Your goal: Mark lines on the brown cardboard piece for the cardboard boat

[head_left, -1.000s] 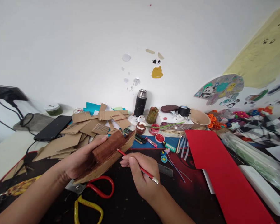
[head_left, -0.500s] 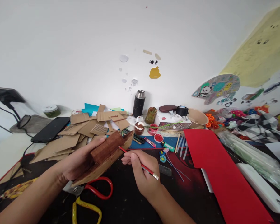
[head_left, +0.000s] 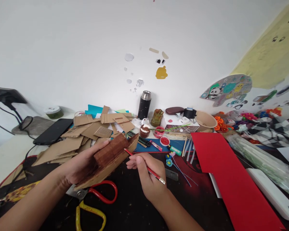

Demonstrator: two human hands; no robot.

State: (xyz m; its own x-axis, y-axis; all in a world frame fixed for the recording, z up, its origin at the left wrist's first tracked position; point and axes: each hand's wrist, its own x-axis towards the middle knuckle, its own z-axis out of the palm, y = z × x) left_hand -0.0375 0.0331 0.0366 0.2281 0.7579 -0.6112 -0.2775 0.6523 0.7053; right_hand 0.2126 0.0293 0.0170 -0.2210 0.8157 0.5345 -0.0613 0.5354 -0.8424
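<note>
In my left hand (head_left: 83, 163) I grip a brown-painted cardboard piece (head_left: 112, 150), tilted, with a raised block on a flat base whose edge is bare cardboard. The thumb lies along the block's top; the other fingers are mostly hidden behind. A red pencil (head_left: 155, 175) is pinched in my right hand (head_left: 149, 176), its tip at the cardboard piece near the block's right end. Below the piece on the dark table lie scissors (head_left: 103, 192) with one red and one yellow handle, their blades partly covered.
Loose cardboard scraps (head_left: 86, 131) are heaped behind my left hand. A black flask (head_left: 144, 104), a brown paint jar (head_left: 144, 131) and a red paint pot (head_left: 164, 141) stand at the back. Red card (head_left: 226, 173) covers the right side, beside a white device (head_left: 269, 192).
The view has shifted slightly, so the background sits a little to the right. Both hands keep their grip, and the pencil tip stays at nearly the same spot on the cardboard piece.
</note>
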